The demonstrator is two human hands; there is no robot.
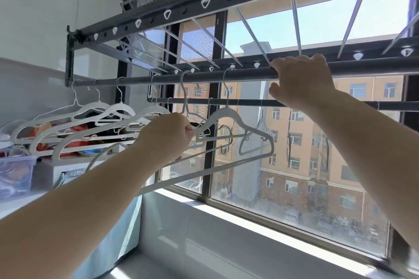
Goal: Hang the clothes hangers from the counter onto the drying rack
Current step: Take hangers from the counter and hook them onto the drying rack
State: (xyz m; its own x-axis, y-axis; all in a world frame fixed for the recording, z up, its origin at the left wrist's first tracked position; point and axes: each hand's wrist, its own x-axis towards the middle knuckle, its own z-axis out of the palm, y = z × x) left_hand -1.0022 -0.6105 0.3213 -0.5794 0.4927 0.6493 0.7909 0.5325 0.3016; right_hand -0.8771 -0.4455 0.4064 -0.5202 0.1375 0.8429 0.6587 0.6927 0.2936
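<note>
A dark metal drying rack (204, 4) hangs overhead in front of the window. Several white hangers (95, 108) hang by their hooks on its near round rail (204, 76). My left hand (167, 136) grips the shoulder of a white hanger (226, 115) whose hook sits over that rail. A further hanger with a long bar (204, 175) hangs right beside it, under my left hand. My right hand (301, 79) holds the same rail farther right, fingers curled over its top. A second lower rail (249, 102) runs behind, with more hooks on it.
The window (283, 142) and its sill (226, 213) lie straight ahead, buildings outside. At the left a counter (13, 206) carries a clear plastic box (15, 174) and colourful clutter. A light blue cloth (127, 229) hangs down the counter's side.
</note>
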